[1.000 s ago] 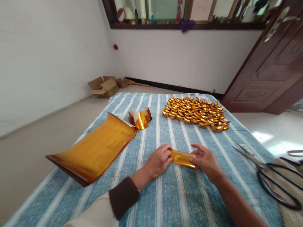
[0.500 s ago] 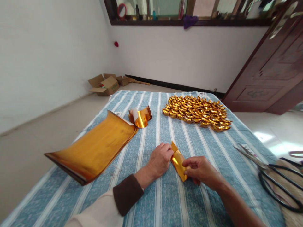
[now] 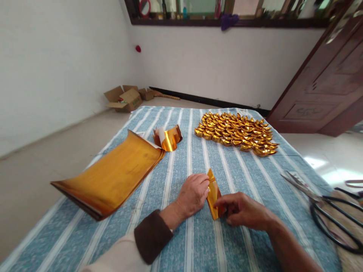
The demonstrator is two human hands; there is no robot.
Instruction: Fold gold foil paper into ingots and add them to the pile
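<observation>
A small folded piece of gold foil paper (image 3: 213, 194) stands slightly raised over the striped cloth, its pointed end away from me. My left hand (image 3: 195, 193) grips its left edge with bent fingers; the fingertips are partly hidden behind the paper. From the other side, my right hand (image 3: 244, 212) works on the lower right edge, index finger across the paper's face and the thumb lower, off the face. Beyond, rows of folded gold foil ingots (image 3: 235, 132) sit close together. To the left lies a curved stack of gold foil sheets (image 3: 113, 173).
A curled gold foil strip (image 3: 169, 139) stands by the stack's far end. Large black-handled scissors (image 3: 317, 198) lie at the right edge of the blue striped cloth (image 3: 181, 158). On the floor is an open cardboard box (image 3: 126, 100); a door (image 3: 314, 94) stands back right.
The foil paper has turned more upright, its right side folding up. My right index finger has slid onto its face while the thumb has drawn away. The left hand keeps its grip.
</observation>
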